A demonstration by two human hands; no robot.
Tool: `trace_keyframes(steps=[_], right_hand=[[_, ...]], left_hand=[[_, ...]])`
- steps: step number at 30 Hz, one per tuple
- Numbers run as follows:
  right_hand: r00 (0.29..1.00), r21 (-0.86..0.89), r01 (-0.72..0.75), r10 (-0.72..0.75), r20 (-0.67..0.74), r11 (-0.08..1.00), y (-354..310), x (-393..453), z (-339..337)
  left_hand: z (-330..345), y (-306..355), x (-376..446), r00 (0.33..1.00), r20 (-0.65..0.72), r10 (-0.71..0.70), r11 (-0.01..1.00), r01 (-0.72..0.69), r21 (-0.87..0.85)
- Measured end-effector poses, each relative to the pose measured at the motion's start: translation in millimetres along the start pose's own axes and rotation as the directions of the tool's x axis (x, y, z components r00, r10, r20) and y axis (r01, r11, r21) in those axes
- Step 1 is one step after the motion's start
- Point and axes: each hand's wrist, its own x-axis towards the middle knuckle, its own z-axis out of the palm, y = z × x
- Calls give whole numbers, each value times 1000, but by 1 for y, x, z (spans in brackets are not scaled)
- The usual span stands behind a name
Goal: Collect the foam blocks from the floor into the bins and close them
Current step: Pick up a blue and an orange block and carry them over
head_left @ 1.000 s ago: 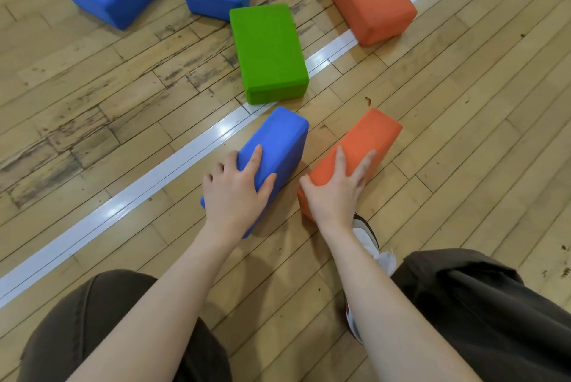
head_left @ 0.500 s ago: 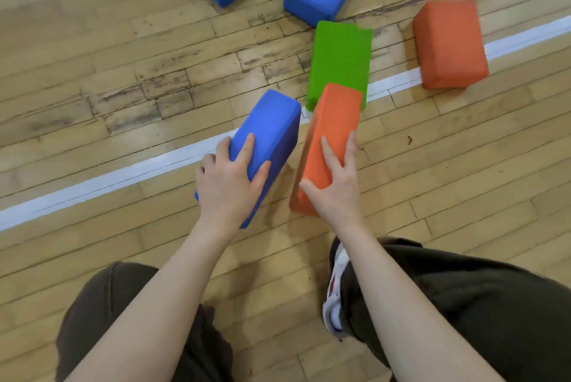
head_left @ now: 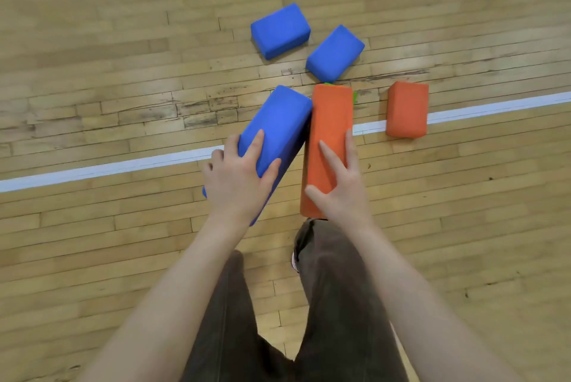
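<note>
Wooden gym floor point(head_left: 92, 88) fills the whole frame, worn plank boards crossed by a white painted line point(head_left: 108, 166) that runs from the left edge up toward the right. No bins show anywhere in the frame, so the carry ahead leads somewhere unseen, and that is the first risk: the person, whose brown trousers point(head_left: 333, 304) take up the lower centre, must turn and walk with both hands loaded while loose blocks lie just ahead of the feet. At centre frame the left hand point(head_left: 234, 183) grips the near end of a blue foam block point(head_left: 278, 125), thumb on one side face and fingers spread over the top, the block tilted with its far end raised. Just right of it the right hand point(head_left: 338, 183) holds an orange foam block point(head_left: 330, 134) the same way, by its near end only. The two blocks touch at their upper corners. Each grip sits at one end of a long block, so I judge the far ends could sag or swing, and soft foam may compress and slip out of a one-handed pinch if they knock together. Above centre, two more blue blocks point(head_left: 279, 30) point(head_left: 335, 52) lie flat on the floor, and a second orange block point(head_left: 407, 109) lies across the white line at right of centre. Smallest of all, a sliver of green block point(head_left: 354, 97) peeks from behind the held orange one; it is easy to overlook or trip on.
</note>
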Motion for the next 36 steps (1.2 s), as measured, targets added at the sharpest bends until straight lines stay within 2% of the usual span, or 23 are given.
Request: trace_keyframes(steps=[4, 8, 11, 14, 17, 19, 22, 25, 27, 31, 36], right_hand=[[998, -17, -48, 47, -35, 999, -39, -52, -44], [985, -21, -124, 121, -126, 992, -62, -103, -51], [953, 19, -185, 184, -242, 983, -71, -148, -35], [879, 104, -276, 294, -376, 956, -78, -207, -14], [757, 254, -387, 463, -460, 886, -86, -277, 9], [677, 342, -427, 547, -492, 837, -91, -326, 25], [532, 458, -469, 655, -537, 756, -96, -397, 48], [350, 547, -501, 735, -581, 671, -101, -463, 65], [213, 596, -508, 761, -613, 622, -101, -504, 74], [-59, 736, -411, 790, -610, 538, -93, -587, 94], [-358, 869, -266, 795, -490, 417, -74, -689, 124]], left_hand=[[-59, 15, -36, 999, 50, -1, 999, 4, -49], [-91, 15, -67, 991, 123, 49, 996, -39, -82], [-103, 10, -84, 967, 133, 218, 974, -206, -99], [-109, -4, -105, 902, 188, 389, 921, -377, -98], [-116, -14, -135, 809, 282, 515, 854, -512, -91], [-120, -12, -163, 721, 325, 613, 782, -613, -115], [-119, 6, -214, 546, 401, 736, 644, -747, -164], [-119, 30, -271, 356, 440, 824, 482, -849, -215], [-118, 44, -312, 200, 448, 872, 336, -908, -250], [-109, 72, -404, -86, 453, 887, 90, -931, -355], [-96, 105, -536, -366, 435, 823, -176, -892, -417]])
